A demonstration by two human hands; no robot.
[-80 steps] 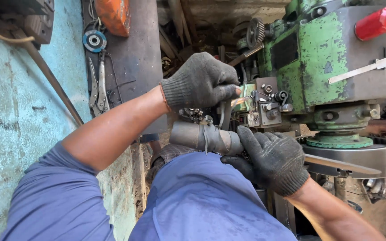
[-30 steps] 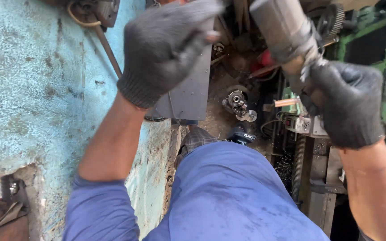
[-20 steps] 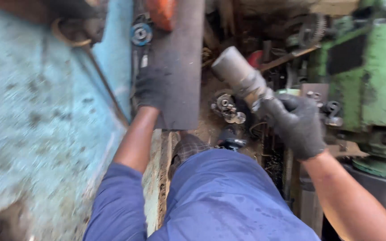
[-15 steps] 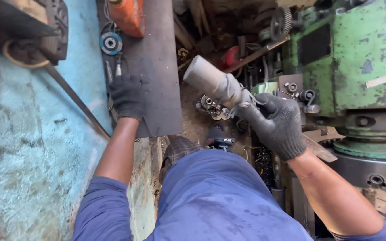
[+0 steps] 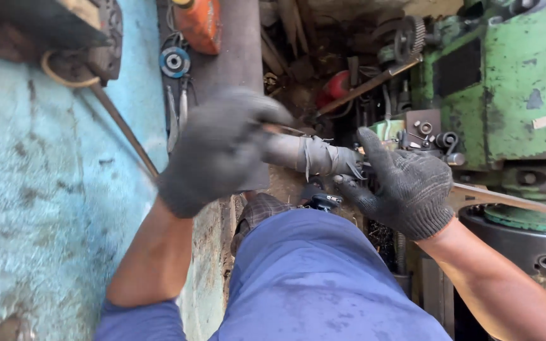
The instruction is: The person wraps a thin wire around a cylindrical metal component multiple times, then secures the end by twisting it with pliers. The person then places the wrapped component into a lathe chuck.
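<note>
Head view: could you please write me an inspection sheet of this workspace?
Surface: worn blue bench on the left; dark metal slab standing beside it.
Job's things: grey metal cylinder with a band around it, held level between both hands.
Clutter: orange can, round blue part, pliers, red object, gear.
Grippers: left hand gloved, closed on the cylinder's end; right hand gloved, fingers at its other end.
Cables: tan hose looped on the bench.
Surroundings: green machine on the right; blue trousers below.
</note>
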